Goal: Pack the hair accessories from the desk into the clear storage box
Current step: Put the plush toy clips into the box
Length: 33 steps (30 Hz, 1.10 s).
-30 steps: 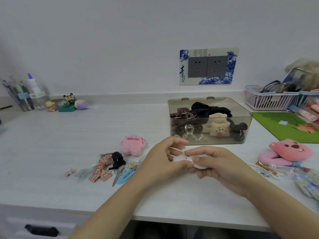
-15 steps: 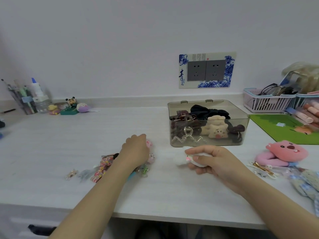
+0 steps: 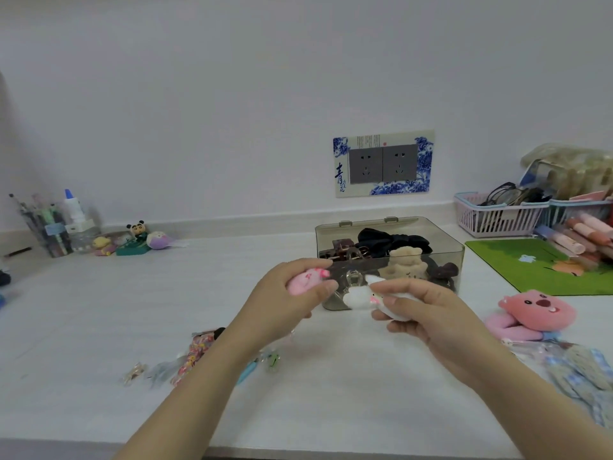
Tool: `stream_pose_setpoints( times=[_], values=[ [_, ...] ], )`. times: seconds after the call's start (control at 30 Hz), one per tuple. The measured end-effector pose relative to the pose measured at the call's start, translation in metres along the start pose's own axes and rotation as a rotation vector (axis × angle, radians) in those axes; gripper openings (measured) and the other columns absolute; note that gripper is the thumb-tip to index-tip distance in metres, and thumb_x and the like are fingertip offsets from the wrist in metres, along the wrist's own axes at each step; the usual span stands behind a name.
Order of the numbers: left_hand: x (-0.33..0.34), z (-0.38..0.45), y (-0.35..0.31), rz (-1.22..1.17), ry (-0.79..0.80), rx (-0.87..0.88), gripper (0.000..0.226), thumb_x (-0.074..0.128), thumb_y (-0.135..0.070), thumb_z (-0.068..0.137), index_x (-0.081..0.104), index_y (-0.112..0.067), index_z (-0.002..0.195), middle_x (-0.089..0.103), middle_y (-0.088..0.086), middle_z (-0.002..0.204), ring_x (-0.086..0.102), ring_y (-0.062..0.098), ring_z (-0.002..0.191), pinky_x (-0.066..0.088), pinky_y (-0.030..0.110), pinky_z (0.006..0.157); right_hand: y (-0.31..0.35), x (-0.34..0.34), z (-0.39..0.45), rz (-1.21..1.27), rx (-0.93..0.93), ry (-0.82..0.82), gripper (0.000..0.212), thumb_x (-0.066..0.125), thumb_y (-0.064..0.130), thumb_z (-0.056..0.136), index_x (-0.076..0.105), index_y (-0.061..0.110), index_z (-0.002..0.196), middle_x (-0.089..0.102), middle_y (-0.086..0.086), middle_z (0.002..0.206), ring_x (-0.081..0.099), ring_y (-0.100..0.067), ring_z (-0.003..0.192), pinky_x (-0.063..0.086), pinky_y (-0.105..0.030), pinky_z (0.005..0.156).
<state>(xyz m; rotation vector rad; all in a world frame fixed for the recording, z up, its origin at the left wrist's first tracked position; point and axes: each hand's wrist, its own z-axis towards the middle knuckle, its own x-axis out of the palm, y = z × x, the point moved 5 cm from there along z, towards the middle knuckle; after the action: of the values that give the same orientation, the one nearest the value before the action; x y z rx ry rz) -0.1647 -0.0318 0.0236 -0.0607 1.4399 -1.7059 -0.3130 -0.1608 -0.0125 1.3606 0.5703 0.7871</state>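
The left hand (image 3: 292,293) grips a pink plush clip (image 3: 303,281), the right hand (image 3: 418,310) a white one (image 3: 360,298); lift both over the clear storage box (image 3: 441,240) rim before releasing.

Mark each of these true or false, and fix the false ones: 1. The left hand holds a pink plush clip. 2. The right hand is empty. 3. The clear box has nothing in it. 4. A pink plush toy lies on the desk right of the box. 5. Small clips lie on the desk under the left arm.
1. True: the left hand grips the pink plush clip.
2. False: the right hand holds a white plush clip.
3. False: the clear box already holds a black scrunchie, a beige bear and claw clips.
4. True: the pink plush toy lies there.
5. True: the small clips lie there.
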Motion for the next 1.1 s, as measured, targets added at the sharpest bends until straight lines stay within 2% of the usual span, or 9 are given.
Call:
stream_pose_setpoints(
  times=[0.1, 0.2, 0.27, 0.4, 0.5, 0.63, 0.73, 0.9, 1.1],
  values=[
    [0.010, 0.009, -0.018, -0.116, 0.041, -0.011, 0.018, 0.057, -0.043, 0.088, 0.070, -0.034, 0.097, 0.068, -0.016, 0.097, 0.068, 0.015, 0.084, 0.045, 0.016, 0.051, 0.014, -0.012, 0.002, 0.002, -0.061, -0.029, 0.024, 0.057, 0.001, 0.087, 0.074, 0.018, 0.084, 0.073, 0.001, 0.090, 0.071, -0.016, 0.077, 0.052, -0.020, 0.060],
    [0.024, 0.028, -0.032, -0.152, 0.088, -0.083, 0.034, 0.047, -0.053, 0.088, 0.071, -0.029, 0.084, 0.067, -0.009, 0.081, 0.067, 0.013, 0.070, 0.038, 0.014, 0.045, 0.024, -0.026, 0.007, 0.007, -0.083, -0.073, 0.023, 0.056, 0.001, 0.087, 0.073, 0.017, 0.085, 0.072, -0.003, 0.096, 0.071, -0.018, 0.076, 0.053, -0.018, 0.059],
    [0.036, 0.041, -0.039, -0.105, 0.126, -0.166, 0.037, 0.038, -0.044, 0.096, 0.067, -0.030, 0.077, 0.063, -0.003, 0.075, 0.063, 0.011, 0.063, 0.037, 0.017, 0.046, 0.031, -0.037, 0.011, -0.003, -0.098, -0.112, 0.023, 0.056, 0.001, 0.087, 0.073, 0.017, 0.086, 0.072, -0.005, 0.094, 0.071, -0.019, 0.076, 0.052, -0.018, 0.058],
    [0.056, 0.070, -0.049, -0.523, 0.265, -0.350, 0.027, 0.043, -0.022, 0.089, 0.068, -0.013, 0.081, 0.065, 0.007, 0.076, 0.059, 0.019, 0.063, 0.034, 0.022, 0.046, 0.047, -0.061, 0.021, -0.047, -0.125, -0.169, 0.024, 0.054, 0.001, 0.089, 0.071, 0.018, 0.087, 0.071, 0.000, 0.089, 0.070, -0.007, 0.066, 0.053, -0.014, 0.055],
    [0.070, 0.093, -0.051, -0.629, 0.356, -0.424, 0.021, 0.044, -0.011, 0.085, 0.062, -0.005, 0.094, 0.064, 0.010, 0.083, 0.057, 0.017, 0.058, 0.035, 0.021, 0.045, 0.056, -0.077, 0.030, -0.115, -0.131, -0.199, 0.026, 0.052, 0.001, 0.090, 0.070, 0.020, 0.090, 0.069, -0.002, 0.097, 0.071, -0.006, 0.070, 0.055, -0.016, 0.059],
    [0.085, 0.128, -0.053, -0.508, 0.339, -0.325, 0.019, 0.048, -0.012, 0.094, 0.059, -0.005, 0.108, 0.064, 0.007, 0.096, 0.062, 0.016, 0.078, 0.048, 0.022, 0.059, 0.065, -0.099, 0.036, -0.140, -0.149, -0.276, 0.028, 0.051, 0.001, 0.091, 0.070, 0.021, 0.089, 0.070, -0.003, 0.094, 0.069, -0.007, 0.073, 0.055, -0.018, 0.061],
    [0.090, 0.149, -0.043, -0.338, 0.299, -0.240, 0.036, 0.061, -0.011, 0.089, 0.051, -0.007, 0.123, 0.057, 0.012, 0.119, 0.059, 0.023, 0.100, 0.053, 0.027, 0.075, 0.066, -0.117, 0.037, -0.143, -0.151, -0.348, 0.029, 0.051, 0.000, 0.090, 0.069, 0.022, 0.087, 0.068, 0.001, 0.095, 0.069, -0.014, 0.082, 0.052, -0.024, 0.067],
    [0.101, 0.152, -0.034, 0.214, 0.470, -0.053, 0.037, 0.074, -0.019, 0.077, 0.062, -0.022, 0.112, 0.063, 0.003, 0.108, 0.060, 0.014, 0.092, 0.050, 0.021, 0.079, 0.058, -0.131, 0.043, -0.167, -0.107, -0.351, 0.026, 0.051, 0.001, 0.091, 0.069, 0.020, 0.090, 0.069, 0.001, 0.100, 0.069, -0.016, 0.085, 0.052, -0.023, 0.066],
    [0.116, 0.149, -0.030, 0.355, 0.678, -0.025, 0.013, 0.073, -0.025, 0.078, 0.073, -0.030, 0.090, 0.071, -0.008, 0.088, 0.064, 0.012, 0.091, 0.050, 0.031, 0.091, 0.058, -0.123, 0.053, -0.219, -0.094, -0.292, 0.024, 0.053, 0.002, 0.090, 0.069, 0.020, 0.086, 0.069, 0.002, 0.091, 0.067, -0.014, 0.078, 0.053, -0.025, 0.070]
  ],
)
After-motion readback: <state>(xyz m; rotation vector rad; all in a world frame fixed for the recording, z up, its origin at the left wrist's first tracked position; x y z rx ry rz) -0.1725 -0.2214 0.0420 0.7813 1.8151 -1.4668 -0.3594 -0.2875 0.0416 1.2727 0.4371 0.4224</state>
